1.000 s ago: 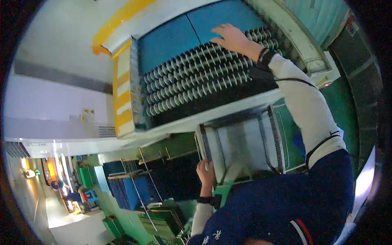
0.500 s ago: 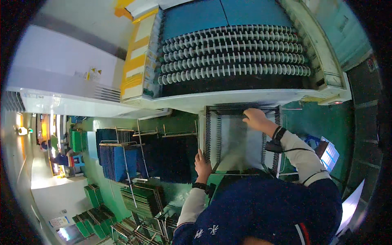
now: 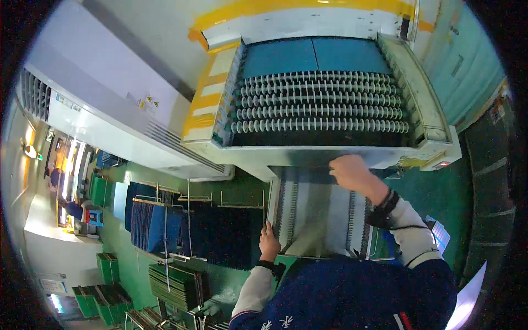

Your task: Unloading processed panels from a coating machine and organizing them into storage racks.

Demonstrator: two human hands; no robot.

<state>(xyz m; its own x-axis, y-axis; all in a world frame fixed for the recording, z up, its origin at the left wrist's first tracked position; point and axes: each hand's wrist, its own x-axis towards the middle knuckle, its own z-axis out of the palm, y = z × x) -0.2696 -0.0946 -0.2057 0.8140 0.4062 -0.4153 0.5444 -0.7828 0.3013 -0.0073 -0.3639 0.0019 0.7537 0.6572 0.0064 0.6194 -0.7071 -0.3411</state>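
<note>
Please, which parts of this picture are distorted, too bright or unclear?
In the head view, the yellow band bows near the rim, the bright strip glares; also in head view, the slotted rack shows a blurry pale patch, dark panels lose detail.

Head-worn fisheye view, facing down and forward
From the wearer's head, it looks over the left hand [image 3: 269, 243] and right hand [image 3: 350, 172] close by, onto the roller machine [image 3: 319, 111] farther ahead, with green floor [image 3: 119, 237] stretching away at left.
</note>
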